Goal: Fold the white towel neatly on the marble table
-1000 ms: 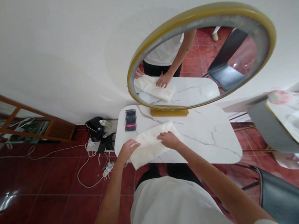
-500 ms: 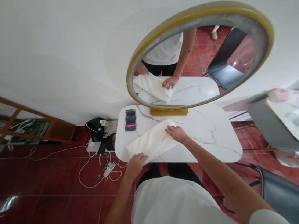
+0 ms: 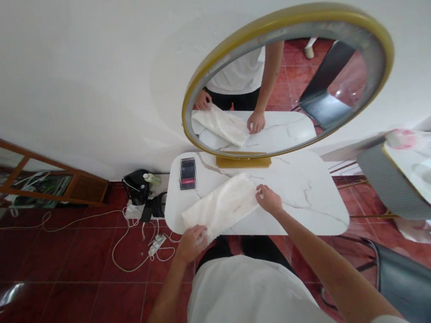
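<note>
A folded white towel point(image 3: 222, 206) lies slantwise on a white marble table point(image 3: 304, 192), stretched between my two hands. My left hand point(image 3: 192, 241) grips the towel's near left end at the table's front edge, fingers curled round it. My right hand point(image 3: 268, 199) pinches the towel's right end on the tabletop. A dark phone point(image 3: 187, 173) lies at the table's back left, apart from the towel.
A round gold-framed mirror point(image 3: 288, 79) stands at the back of the table and reflects my hands and the towel. On the red tiled floor at the left are cables and a power strip point(image 3: 155, 243). A black chair point(image 3: 418, 288) stands at the right.
My right hand has slid rightward along the towel to its right end. My left hand has dropped to the front edge, and the towel is now pulled out longer.
</note>
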Available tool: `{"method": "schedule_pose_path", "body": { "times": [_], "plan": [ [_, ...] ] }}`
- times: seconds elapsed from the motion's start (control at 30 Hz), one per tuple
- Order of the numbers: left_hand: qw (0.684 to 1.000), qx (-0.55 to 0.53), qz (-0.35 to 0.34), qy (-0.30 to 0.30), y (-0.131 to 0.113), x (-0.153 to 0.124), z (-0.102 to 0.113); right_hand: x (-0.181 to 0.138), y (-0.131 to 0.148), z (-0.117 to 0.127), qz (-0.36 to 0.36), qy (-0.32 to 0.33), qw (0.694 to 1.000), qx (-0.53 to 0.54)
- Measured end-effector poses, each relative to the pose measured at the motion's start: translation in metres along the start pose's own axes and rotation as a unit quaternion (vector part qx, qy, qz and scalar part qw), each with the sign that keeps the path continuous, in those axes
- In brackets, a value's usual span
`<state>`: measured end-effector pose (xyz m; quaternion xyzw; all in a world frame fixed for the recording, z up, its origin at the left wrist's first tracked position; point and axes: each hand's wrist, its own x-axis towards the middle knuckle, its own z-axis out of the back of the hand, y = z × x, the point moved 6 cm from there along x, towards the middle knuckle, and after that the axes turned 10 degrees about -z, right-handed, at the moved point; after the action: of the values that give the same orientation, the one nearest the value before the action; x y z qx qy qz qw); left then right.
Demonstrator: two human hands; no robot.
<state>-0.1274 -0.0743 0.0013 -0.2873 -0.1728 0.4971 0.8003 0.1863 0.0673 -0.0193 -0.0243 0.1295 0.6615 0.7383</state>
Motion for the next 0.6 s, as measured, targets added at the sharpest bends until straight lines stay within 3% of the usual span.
{"method": "schedule_pose_path", "body": {
  "times": [0.23, 0.37, 0.47, 0.6],
  "plan": [
    [0.982, 0.148, 0.052, -0.102, 0.02, 0.046, 0.02, 0.038, 0.027, -0.008, -0.062, -0.008, 0.994, 0.095],
    [0.984, 0.165, -0.021, -0.056, 0.019, 0.071, 0.01, 0.051, 0.041, -0.015, -0.076, -0.004, 0.991, 0.113],
    [0.984, 0.171, -0.015, -0.039, 0.029, 0.073, 0.005, 0.052, 0.037, -0.016, -0.084, -0.005, 0.991, 0.109],
    [0.977, 0.183, 0.066, -0.091, 0.053, 0.064, 0.013, 0.04, 0.023, -0.013, -0.074, -0.006, 0.993, 0.094]
  ]
}}
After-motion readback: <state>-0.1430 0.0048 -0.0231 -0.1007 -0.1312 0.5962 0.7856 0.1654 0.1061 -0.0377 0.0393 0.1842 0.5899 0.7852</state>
